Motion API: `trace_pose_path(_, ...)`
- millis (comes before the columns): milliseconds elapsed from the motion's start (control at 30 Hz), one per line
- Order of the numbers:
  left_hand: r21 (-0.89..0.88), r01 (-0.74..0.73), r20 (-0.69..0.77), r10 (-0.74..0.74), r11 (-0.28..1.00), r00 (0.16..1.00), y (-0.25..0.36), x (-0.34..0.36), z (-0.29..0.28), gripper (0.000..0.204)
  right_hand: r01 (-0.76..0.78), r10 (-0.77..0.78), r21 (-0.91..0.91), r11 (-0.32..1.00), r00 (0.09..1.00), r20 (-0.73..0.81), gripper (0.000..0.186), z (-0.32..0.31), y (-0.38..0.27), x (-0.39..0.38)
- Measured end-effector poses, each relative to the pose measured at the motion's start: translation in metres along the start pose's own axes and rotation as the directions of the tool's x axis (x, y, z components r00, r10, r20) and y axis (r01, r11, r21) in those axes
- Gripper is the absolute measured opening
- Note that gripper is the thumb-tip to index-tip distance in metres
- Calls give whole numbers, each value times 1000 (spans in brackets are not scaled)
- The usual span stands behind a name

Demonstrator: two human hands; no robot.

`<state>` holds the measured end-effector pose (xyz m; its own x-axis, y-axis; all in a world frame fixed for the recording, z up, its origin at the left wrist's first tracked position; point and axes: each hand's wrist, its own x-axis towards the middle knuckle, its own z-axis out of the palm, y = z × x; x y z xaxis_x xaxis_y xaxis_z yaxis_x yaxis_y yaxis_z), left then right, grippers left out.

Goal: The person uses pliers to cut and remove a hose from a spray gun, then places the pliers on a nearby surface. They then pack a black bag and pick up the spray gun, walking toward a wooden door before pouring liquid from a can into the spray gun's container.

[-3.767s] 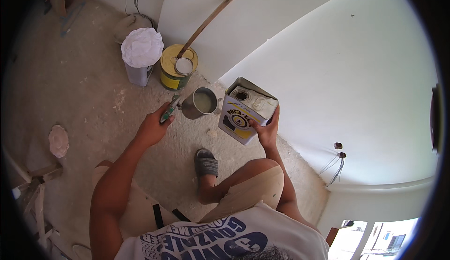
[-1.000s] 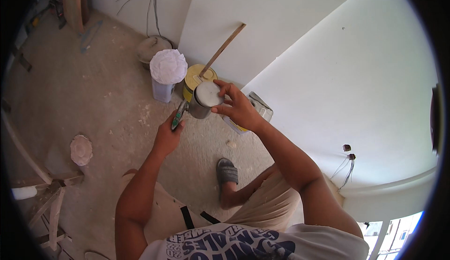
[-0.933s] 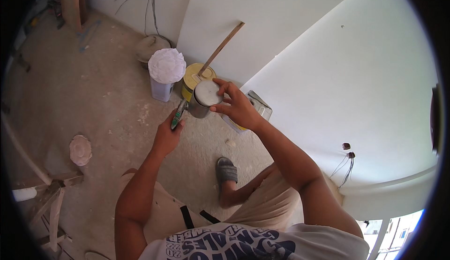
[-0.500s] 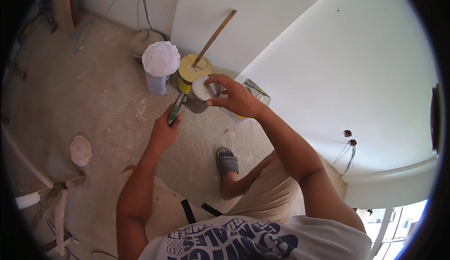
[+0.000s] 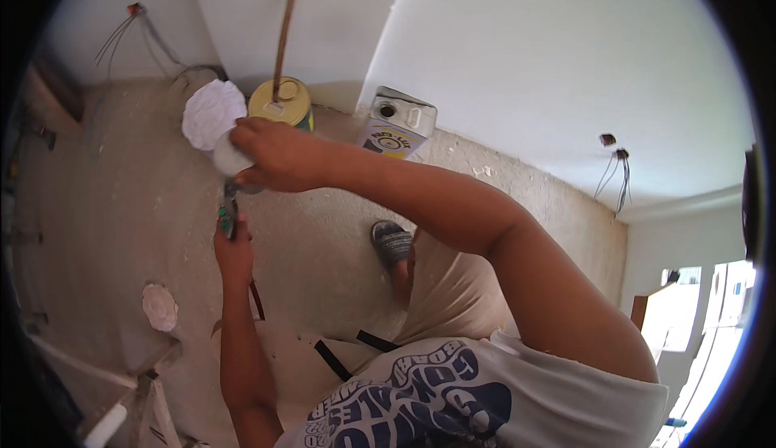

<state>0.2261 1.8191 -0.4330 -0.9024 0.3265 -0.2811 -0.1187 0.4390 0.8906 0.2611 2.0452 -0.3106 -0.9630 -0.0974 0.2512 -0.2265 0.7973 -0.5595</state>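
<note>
A spray gun (image 5: 227,212) with green parts on its grip is in my left hand (image 5: 234,246), whose fingers are wrapped around the handle. Above the handle sits its metal cup with a pale, whitish top (image 5: 230,157). My right hand (image 5: 279,157) holds the rim of this cup, fingers at the far side and thumb at the near side. Much of the cup is hidden behind that hand. Just beyond the cup is a container with a white crumpled cover (image 5: 214,114); its lower body is hidden now.
A yellow-lidded bucket (image 5: 299,96) stands by the wall with a wooden stick (image 5: 285,36) rising above it. Right of it is a rectangular tin (image 5: 396,129) with a round opening. Loose wires (image 5: 621,177) protrude from the wall. A pale round patch (image 5: 160,307) lies on the floor.
Both hands have carried the spray gun left, and the cup now overlaps the white-covered container. My view has turned, so the bucket appears further left and the tin shows more fully.
</note>
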Motion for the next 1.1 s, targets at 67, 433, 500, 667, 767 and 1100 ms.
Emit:
trace_pose_path(67,-145,62,-8,-64,988,998,5,1,0,32,111,-162,-200,973,952,-261,60,19,-3,8)
trace_pose_path(433,-403,158,-304,-294,902,906,51,-72,-6,27,288,-103,361,887,886,-452,30,-20,-11,20)
trace_pose_path(500,-400,218,-276,-344,890,898,80,-88,-1,29,65,152,517,853,918,-366,28,-43,3,8)
trace_pose_path(667,-403,308,-207,-413,862,887,162,-131,13,34,-787,681,146,599,598,422,41,-105,51,-101)
trace_pose_path(767,-449,303,-138,-400,841,906,209,-160,17,35,-874,756,-140,466,311,576,38,-177,-31,-210)
trace_pose_path(1100,-349,210,-66,-247,913,967,375,-289,-73,46,-758,219,181,627,395,892,60,-314,-246,-247)
